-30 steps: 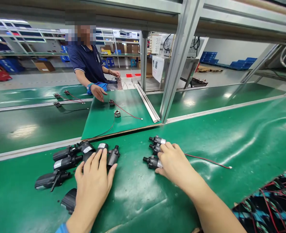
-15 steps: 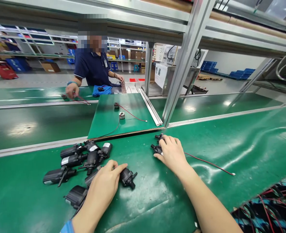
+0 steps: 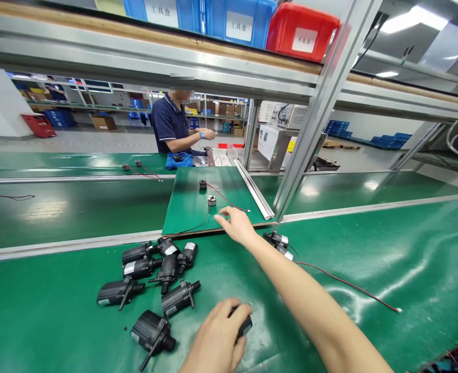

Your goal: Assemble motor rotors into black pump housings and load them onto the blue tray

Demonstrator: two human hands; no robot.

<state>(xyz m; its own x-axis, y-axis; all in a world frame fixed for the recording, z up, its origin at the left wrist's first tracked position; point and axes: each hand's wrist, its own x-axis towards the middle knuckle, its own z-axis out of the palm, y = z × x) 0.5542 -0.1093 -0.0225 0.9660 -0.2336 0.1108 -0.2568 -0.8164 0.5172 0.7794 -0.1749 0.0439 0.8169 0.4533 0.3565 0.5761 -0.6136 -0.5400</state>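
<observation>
My left hand (image 3: pixel 218 331) is low in the middle, fingers wrapped round a black pump (image 3: pixel 244 327) that they partly cover. My right hand (image 3: pixel 237 224) reaches over the near edge of the raised green board (image 3: pixel 188 207), thumb and fingers apart, holding nothing. Just beyond its fingertips is a small round motor part (image 3: pixel 212 201) with a thin lead; a second round part (image 3: pixel 203 184) with a red wire lies behind it. Left of my left hand, several black pumps (image 3: pixel 178 298) lie loosely grouped on the green bench. Two more pumps (image 3: pixel 277 239) lie partly behind my right forearm.
A red wire (image 3: pixel 353 285) with a white connector trails over the bench on the right. A slanted metal post (image 3: pixel 310 124) stands behind the board's right side, below a shelf with blue bins (image 3: pixel 237 20) and a red bin (image 3: pixel 302 33). A co-worker (image 3: pixel 174 124) is across the line.
My right hand has left the two pumps on the right and moved left to the board. My left hand has drawn a pump nearer and to the right. The camera view has tilted up.
</observation>
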